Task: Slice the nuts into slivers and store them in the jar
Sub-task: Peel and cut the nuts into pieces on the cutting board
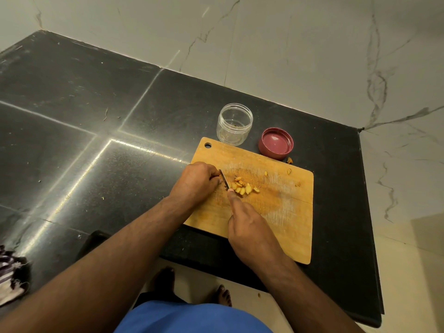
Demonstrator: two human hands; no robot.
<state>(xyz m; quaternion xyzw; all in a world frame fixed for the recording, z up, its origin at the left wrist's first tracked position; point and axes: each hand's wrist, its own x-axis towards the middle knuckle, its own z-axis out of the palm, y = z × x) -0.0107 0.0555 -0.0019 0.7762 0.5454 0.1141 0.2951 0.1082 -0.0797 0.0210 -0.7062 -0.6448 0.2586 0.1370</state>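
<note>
A wooden cutting board (283,212) lies on the black counter. A small pile of pale nut slivers (242,186) sits near its middle, with a few stray pieces (289,171) toward the far right. My right hand (249,233) grips the knife (224,179), index finger stretched along the blade's back; the handle is hidden under the hand. The blade stands just left of the pile. My left hand (195,181) rests on the board with curled fingers, their tips against the blade's left side; whatever is under them is hidden. The clear jar (234,124) stands open behind the board.
The jar's maroon lid (276,143) lies upside down to the right of the jar, with a nut scrap (290,160) beside it. Marble walls close the counter (96,116) at the back and right. A striped cloth (10,275) lies at the counter's left front edge.
</note>
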